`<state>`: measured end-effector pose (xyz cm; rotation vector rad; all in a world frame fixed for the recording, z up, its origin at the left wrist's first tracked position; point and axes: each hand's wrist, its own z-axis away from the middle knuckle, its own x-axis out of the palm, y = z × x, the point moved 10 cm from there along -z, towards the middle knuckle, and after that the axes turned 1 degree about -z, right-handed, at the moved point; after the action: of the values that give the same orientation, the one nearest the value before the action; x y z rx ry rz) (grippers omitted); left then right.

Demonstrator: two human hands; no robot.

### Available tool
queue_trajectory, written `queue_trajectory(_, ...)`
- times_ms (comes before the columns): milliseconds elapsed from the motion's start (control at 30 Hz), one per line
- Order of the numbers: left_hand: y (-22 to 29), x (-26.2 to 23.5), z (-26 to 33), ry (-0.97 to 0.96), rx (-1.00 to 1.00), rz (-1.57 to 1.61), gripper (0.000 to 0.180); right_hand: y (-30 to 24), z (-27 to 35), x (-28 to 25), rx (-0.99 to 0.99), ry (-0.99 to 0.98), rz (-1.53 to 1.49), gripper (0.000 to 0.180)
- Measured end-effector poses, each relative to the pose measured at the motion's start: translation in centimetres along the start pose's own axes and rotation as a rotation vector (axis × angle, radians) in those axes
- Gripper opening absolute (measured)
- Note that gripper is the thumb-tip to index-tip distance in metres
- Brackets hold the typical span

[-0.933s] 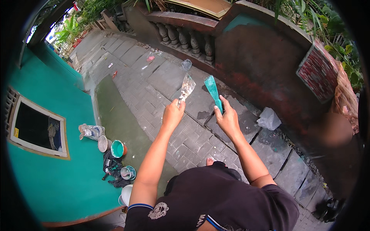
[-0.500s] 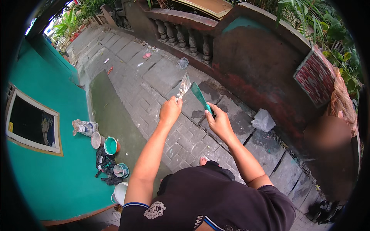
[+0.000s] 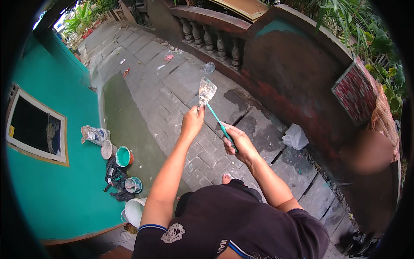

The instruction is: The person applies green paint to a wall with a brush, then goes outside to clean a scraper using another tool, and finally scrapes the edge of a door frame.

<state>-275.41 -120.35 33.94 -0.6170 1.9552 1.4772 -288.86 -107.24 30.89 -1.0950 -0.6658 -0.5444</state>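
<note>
left hand (image 3: 192, 122) grips putty knife (image 3: 206, 92) | right hand (image 3: 238, 143) grips teal scraper (image 3: 217, 121)

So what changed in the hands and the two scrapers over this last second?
The right hand turned its teal scraper from flat-on, blade up, to edge-on, laid against the metal putty knife held up by the left hand. The tools were apart; now they meet near the knife's handle. Both grips are unchanged. The paint tubs by the teal wall stayed where they were.
</note>
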Motion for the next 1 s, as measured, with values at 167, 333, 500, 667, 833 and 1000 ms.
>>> queue_trajectory(167,0.1,-0.9,1.9,-0.016,0.029,-0.001,0.040,-2.8,0.9,-0.5,-0.076,0.117,0.220,0.053)
queue_trajectory(333,-0.1,0.3,3.3,-0.089,0.008,0.117,0.038,-3.1,-1.5,-2.4,-0.298,0.251,0.771,0.053)
queue_trajectory(500,2.4,-3.4,4.1,-0.013,0.199,-0.085,0.033,-7.2,-1.6,-2.3,-0.290,0.214,0.494,0.045)
queue_trajectory(667,0.7,-6.0,4.8,0.102,0.377,-0.260,0.027,-5.3,0.8,2.3,0.051,-0.093,0.312,0.039)
queue_trajectory(833,1.4,-9.7,5.7,0.278,0.406,-0.307,0.025,-4.2,-0.5,-1.5,0.049,-0.053,0.141,0.042)
queue_trajectory(1000,-0.4,-11.7,6.9,0.322,0.417,-0.431,0.030,-2.2,0.5,5.0,0.181,-0.460,-0.384,0.053)
